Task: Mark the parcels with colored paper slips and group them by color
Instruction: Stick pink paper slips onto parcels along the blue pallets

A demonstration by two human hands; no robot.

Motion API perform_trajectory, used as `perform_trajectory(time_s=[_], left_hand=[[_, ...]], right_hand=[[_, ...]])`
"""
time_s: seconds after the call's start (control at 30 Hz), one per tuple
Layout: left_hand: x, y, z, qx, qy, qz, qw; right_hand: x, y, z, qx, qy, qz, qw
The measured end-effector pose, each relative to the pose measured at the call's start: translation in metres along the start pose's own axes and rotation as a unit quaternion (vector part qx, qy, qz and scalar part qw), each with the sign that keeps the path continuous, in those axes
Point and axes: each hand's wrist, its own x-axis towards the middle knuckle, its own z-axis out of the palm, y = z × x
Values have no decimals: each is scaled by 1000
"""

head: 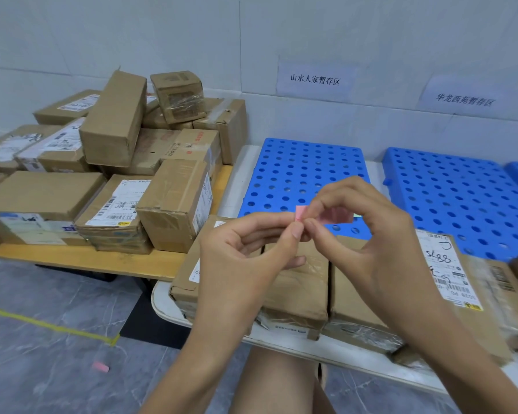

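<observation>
Grey marbled floor from 6 to 9 o'clock, with a yellow tape line across it at 8.
Pile of brown cardboard parcels at 9–10 o'clock, stacked loosely on a light wooden table, most with white shipping labels.
Two blue perforated plastic pallets lie flat at 1–3 o'clock: left one, right one, a narrow gap between them.
Both pallets sit on a white table.
Row of taped brown cardboard boxes at 5–6 o'clock along the white table's near edge, directly under the hands. The box at 4 carries a handwritten label.
Two white paper wall signs with Chinese text at 12 and 1–2.
Left hand, dead centre: thumb and forefinger pinch the left end of the pink paper slips, other fingers loosely curled.
Right hand, just right of centre: thumb and forefinger pinch the same slips, remaining fingers arched over the rest of the pink paper, a green sliver showing behind.
The slips are held above the boxes, not touching them.
One loose pink scrap lies on the floor at 7.
</observation>
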Motion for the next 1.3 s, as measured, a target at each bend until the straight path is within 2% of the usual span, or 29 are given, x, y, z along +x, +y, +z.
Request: perform_trajectory(time_s=[0.43,0.87,1.3], left_hand=[[1,-4,5,2,39,19,999],[-1,-6,3,-4,12,-2,1000],[0,-11,3,-11,27,3,1000]], right_hand=[[1,-3,6,-9,0,-10,1000],[-2,1,6,51,-15,59,997],[-5,4,6,53,-18,72,996]])
